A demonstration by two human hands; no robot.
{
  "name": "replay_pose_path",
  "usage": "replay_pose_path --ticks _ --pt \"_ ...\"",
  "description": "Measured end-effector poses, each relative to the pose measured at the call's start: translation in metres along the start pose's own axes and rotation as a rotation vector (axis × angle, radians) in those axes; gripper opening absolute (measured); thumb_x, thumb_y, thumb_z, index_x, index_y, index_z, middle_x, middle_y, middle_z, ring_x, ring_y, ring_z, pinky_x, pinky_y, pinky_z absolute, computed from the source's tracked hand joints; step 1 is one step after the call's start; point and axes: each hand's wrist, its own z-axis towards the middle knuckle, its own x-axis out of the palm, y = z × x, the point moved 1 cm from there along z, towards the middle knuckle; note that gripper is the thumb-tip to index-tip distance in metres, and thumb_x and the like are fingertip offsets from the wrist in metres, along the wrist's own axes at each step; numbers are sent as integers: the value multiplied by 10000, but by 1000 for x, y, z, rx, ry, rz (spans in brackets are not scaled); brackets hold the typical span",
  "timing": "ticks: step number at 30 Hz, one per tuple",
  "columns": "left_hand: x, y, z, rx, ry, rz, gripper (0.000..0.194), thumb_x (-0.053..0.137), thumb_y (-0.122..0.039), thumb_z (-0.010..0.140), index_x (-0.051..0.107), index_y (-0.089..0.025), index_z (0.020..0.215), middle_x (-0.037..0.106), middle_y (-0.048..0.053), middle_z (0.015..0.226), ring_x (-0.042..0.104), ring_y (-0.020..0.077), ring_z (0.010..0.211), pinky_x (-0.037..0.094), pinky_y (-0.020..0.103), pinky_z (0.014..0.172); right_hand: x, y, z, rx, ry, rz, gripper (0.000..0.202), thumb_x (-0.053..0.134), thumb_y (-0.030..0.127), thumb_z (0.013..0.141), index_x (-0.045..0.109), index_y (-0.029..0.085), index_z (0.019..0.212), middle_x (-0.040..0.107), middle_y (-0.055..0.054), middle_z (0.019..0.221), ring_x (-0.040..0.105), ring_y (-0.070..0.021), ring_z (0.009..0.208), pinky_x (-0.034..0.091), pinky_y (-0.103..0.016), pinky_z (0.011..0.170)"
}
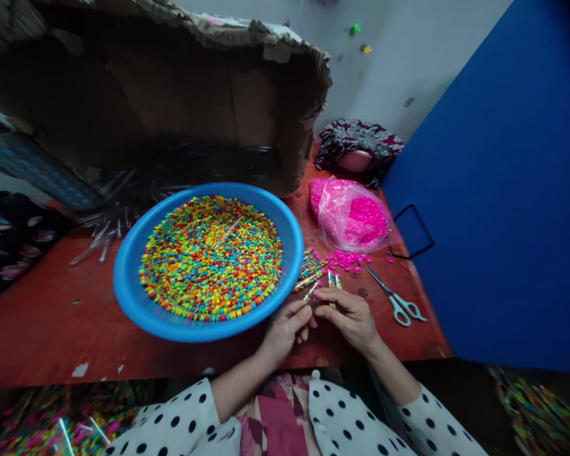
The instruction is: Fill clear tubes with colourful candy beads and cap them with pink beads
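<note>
My left hand [287, 330] is closed in a pinch around a short see-through plastic tube [311, 290] that sticks up past the fingertips. Just to its right, my right hand [350, 316] has its thumb and fingers drawn together near the tube's lower end; whatever lies between them is too small to make out. Beyond the fingers lie several tubes filled with colourful candies [308, 273], partly hidden by the right hand. A blue basin [129, 288] of small multicoloured candies [209, 259] stands left of both hands, with one tube [228, 233] lying on top.
On the red table [42, 329], scissors [399, 307] lie right of my hands. Behind them are loose pink caps [349, 259] and a plastic bag [349, 215] of pink pieces. A cardboard box [171, 95] and empty tubes [105, 244] are at the back left; a blue panel [494, 190] borders the right.
</note>
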Motion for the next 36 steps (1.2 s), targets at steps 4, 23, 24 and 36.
replay_pose_path --ticks 4,23,24,36 --pt "2 -6 -3 -43 -20 -11 373 589 -466 764 618 -106 856 557 6 640 387 39 422 236 180 402 5 2 -5 -66 -56 -42 165 668 214 770 698 233 931 701 -44 893 652 -167 837 522 -301 769" --pt "5 -22 -6 -45 101 97 407 586 -477 762 640 -90 875 567 19 658 416 48 435 278 181 402 12 11 -24 19 -258 -63 188 661 187 763 689 236 942 694 -45 926 647 -180 879 527 -323 811" --pt "5 -22 -6 -58 122 75 391 581 -474 768 632 -93 837 570 21 663 421 47 430 286 179 398 10 11 -24 81 -240 -14 188 672 209 755 694 235 940 696 -41 917 651 -175 859 534 -311 791" --pt "1 -10 -7 24 9 130 458 590 -487 764 647 -93 991 590 36 716 469 70 485 362 198 450 9 11 -16 338 -247 182 162 703 273 707 738 229 859 718 -31 847 671 -179 777 564 -311 737"
